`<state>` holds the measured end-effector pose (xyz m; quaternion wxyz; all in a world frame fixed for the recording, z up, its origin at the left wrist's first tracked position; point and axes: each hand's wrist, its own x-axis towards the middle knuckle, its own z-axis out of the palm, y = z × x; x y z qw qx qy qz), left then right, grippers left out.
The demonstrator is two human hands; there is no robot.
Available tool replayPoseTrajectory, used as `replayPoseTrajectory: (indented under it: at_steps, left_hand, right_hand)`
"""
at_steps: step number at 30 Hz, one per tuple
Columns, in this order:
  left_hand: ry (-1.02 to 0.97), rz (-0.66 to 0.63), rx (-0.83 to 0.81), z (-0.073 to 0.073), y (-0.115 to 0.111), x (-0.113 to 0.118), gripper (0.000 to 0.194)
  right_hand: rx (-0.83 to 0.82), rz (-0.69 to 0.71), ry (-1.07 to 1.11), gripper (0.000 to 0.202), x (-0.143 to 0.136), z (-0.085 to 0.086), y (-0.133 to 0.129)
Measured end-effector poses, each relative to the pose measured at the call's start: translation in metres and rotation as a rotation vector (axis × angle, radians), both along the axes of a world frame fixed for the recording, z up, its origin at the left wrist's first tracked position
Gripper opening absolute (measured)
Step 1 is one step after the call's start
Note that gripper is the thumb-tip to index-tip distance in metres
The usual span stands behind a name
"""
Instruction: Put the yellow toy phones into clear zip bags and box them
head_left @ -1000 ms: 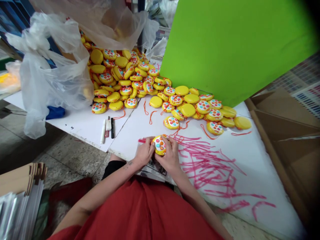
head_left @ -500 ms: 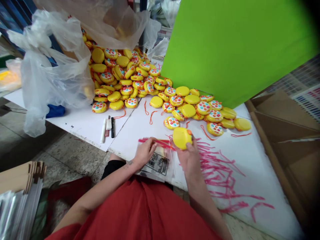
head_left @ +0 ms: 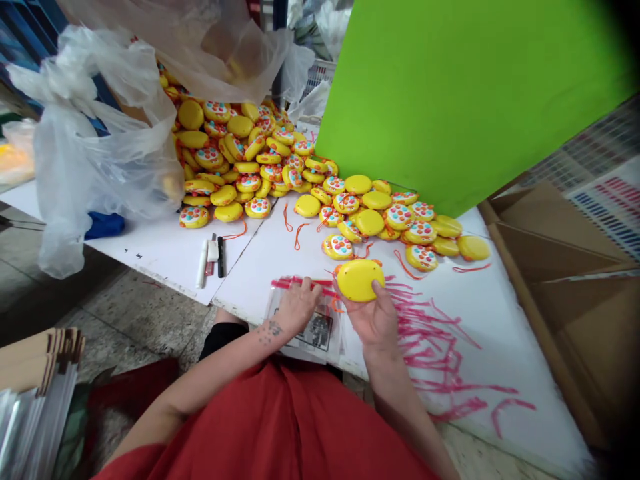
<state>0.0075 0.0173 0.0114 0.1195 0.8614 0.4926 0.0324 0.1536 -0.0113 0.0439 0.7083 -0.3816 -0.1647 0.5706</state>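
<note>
My right hand is closed round a round yellow toy, its plain yellow side toward me and small orange bits at its edge. An orange cord hangs by that toy. My left hand lies over a clear plastic bag with dark print and a pink top strip. Its fingers are bent onto the strip and look closed on the bag's upper edge. More yellow toys, some showing white faces with coloured buttons, lie just beyond my hands.
A large heap of the toys spills from a plastic bag at the back left. Pink strips are scattered at right. Markers lie at left. A green panel stands behind, an opened cardboard box at the right edge.
My left hand has turned palm down and shifted right over the bag. The yellow toy in my right hand has turned and now lies more level, with its orange cord showing.
</note>
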Motion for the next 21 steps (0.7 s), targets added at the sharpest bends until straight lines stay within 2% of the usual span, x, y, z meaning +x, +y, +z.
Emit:
replayPoseTrajectory:
  at_steps: [5, 12, 17, 21]
  left_hand:
    - [-0.029, -0.082, 0.164, -0.005, -0.001, 0.000, 0.018]
    - [-0.128, -0.273, 0.269, -0.017, 0.000, -0.010, 0.019]
    - [-0.216, -0.402, 0.312, -0.015, -0.001, -0.015, 0.022]
    - [-0.296, -0.456, 0.343, -0.012, -0.003, -0.016, 0.022]
  right_hand:
    - [-0.075, -0.109, -0.135, 0.026, 0.003, -0.013, 0.001]
    - [-0.041, -0.135, -0.605, 0.065, 0.009, -0.029, 0.006]
    - [-0.031, -0.072, -0.876, 0.054, 0.010, -0.047, 0.018]
    - [0.000, -0.083, -0.935, 0.050, 0.004, -0.048, 0.027]
